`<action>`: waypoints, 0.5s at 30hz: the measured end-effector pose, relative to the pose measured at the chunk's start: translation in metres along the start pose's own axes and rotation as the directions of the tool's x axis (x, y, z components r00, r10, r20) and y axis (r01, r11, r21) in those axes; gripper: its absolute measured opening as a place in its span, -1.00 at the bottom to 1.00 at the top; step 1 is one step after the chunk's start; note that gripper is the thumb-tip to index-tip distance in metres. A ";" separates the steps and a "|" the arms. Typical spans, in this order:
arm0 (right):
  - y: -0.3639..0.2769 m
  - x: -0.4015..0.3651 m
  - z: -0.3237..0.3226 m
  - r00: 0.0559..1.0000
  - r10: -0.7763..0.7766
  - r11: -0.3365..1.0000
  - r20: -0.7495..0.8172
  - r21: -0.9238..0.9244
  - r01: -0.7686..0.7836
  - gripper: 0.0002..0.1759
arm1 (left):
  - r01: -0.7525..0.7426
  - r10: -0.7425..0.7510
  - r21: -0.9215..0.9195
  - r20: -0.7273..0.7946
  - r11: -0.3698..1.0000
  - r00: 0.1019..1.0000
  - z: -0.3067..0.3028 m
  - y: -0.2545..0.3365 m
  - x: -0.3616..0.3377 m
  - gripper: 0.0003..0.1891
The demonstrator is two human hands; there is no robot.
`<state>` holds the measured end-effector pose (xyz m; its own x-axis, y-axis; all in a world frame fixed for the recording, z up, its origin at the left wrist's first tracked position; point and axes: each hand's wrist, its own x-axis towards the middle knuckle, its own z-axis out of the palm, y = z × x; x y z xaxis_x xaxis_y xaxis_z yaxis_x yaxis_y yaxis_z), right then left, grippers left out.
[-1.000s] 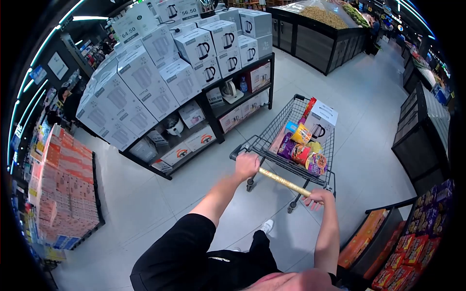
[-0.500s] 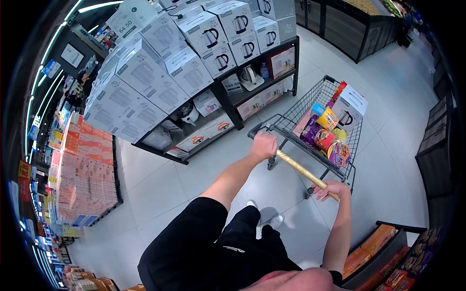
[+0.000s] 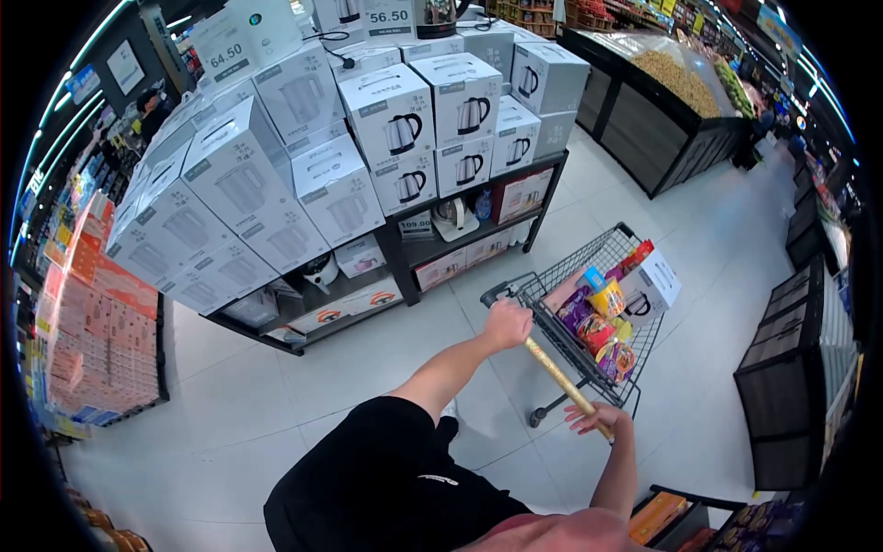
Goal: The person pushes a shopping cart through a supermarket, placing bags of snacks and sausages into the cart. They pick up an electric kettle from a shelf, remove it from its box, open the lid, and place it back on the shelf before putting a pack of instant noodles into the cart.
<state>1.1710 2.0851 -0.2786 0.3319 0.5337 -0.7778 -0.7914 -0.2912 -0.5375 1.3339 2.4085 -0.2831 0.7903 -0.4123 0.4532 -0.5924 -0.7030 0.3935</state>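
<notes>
A wire shopping cart (image 3: 602, 260) stands on the light floor ahead of me, filled with snack packets (image 3: 596, 324) and a white kettle box (image 3: 649, 284). Its gold-coloured handle bar (image 3: 556, 373) runs between my hands. My left hand (image 3: 508, 324) is closed around the left end of the bar. My right hand (image 3: 598, 420) rests on the right end with the fingers loosely curled over it.
A black shelf rack (image 3: 405, 248) stacked with white kettle boxes (image 3: 395, 124) stands left of the cart, price signs on top. Orange cartons (image 3: 97, 322) sit at far left. Dark produce bins (image 3: 667, 101) lie ahead, black crates (image 3: 796, 368) at right.
The view has swung and tilted up. The cart now sits lower right of centre, angled away from the kettle rack. Both hands stay on the handle bar.
</notes>
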 end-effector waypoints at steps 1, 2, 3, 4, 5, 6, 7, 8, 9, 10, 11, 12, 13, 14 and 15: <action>-0.009 0.000 -0.006 1.000 0.001 1.000 -0.010 0.006 -0.001 -0.21 | -0.010 0.010 -0.028 0.020 1.000 1.000 0.002 -0.008 0.012 -0.81; -0.014 0.000 -0.008 1.000 0.010 1.000 -0.016 0.019 -0.010 -0.20 | 0.003 -0.003 -0.034 0.009 0.999 1.000 0.003 -0.015 0.020 -0.81; -0.017 0.002 -0.010 0.999 0.028 1.000 -0.016 0.012 -0.027 -0.20 | -0.010 0.012 -0.081 0.030 0.997 0.999 0.004 -0.016 0.027 -0.81; -0.019 0.003 -0.016 0.999 0.024 1.000 -0.047 -0.001 -0.024 -0.19 | -0.023 0.030 -0.129 0.053 0.991 0.998 0.004 -0.016 0.032 -0.81; -0.014 0.016 -0.031 0.998 0.011 1.000 -0.062 -0.016 -0.012 -0.18 | -0.052 0.049 -0.140 -0.024 0.989 0.999 0.014 -0.021 0.036 -0.83; -0.018 0.011 -0.028 0.998 0.024 1.000 -0.065 -0.016 -0.025 -0.18 | -0.043 0.040 -0.150 -0.024 0.988 0.999 0.012 -0.021 0.042 -0.83; -0.023 0.008 -0.027 0.995 0.008 0.999 -0.103 -0.038 -0.012 -0.17 | -0.039 0.038 -0.160 -0.010 0.986 0.999 0.012 -0.022 0.047 -0.83; -0.028 0.008 -0.028 0.991 -0.013 0.998 -0.135 -0.064 0.004 -0.17 | -0.035 0.036 -0.164 0.004 0.986 0.999 0.012 -0.025 0.053 -0.82; -0.030 0.007 -0.029 0.987 -0.012 1.000 -0.158 -0.020 0.009 -0.15 | -0.020 0.024 -0.161 0.023 0.987 0.999 0.012 -0.026 0.056 -0.84; -0.031 0.007 -0.029 0.989 -0.007 1.000 -0.146 -0.030 0.002 -0.15 | -0.006 0.009 -0.154 0.021 0.988 1.000 0.015 -0.029 0.057 -0.84; -0.032 0.007 -0.030 0.988 -0.012 1.000 -0.153 -0.023 0.008 -0.14 | -0.010 0.017 -0.173 0.036 0.985 0.999 0.019 -0.031 0.060 -0.84; -0.029 0.021 -0.046 0.989 -0.028 0.999 -0.143 -0.023 0.025 -0.14 | -0.012 0.021 -0.173 0.053 0.985 0.998 0.032 -0.037 0.062 -0.85; -0.032 0.016 -0.046 0.991 -0.037 0.999 -0.130 -0.030 0.033 -0.15 | -0.032 0.040 -0.151 0.046 0.988 0.998 0.030 -0.035 0.067 -0.86; -0.038 0.020 -0.053 0.991 -0.037 0.999 -0.127 -0.027 0.034 -0.15 | -0.031 0.039 -0.149 0.050 0.988 0.998 0.029 -0.040 0.071 -0.86; -0.039 0.025 -0.060 0.992 -0.049 0.998 -0.120 -0.034 0.045 -0.15 | -0.033 0.040 -0.171 0.040 0.985 0.998 0.026 -0.043 0.077 -0.86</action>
<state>1.2407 2.0622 -0.2962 0.4292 0.4485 -0.7840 -0.7576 -0.2939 -0.5829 1.4242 2.3921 -0.2861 0.7716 -0.4632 0.4360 -0.6359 -0.5800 0.5092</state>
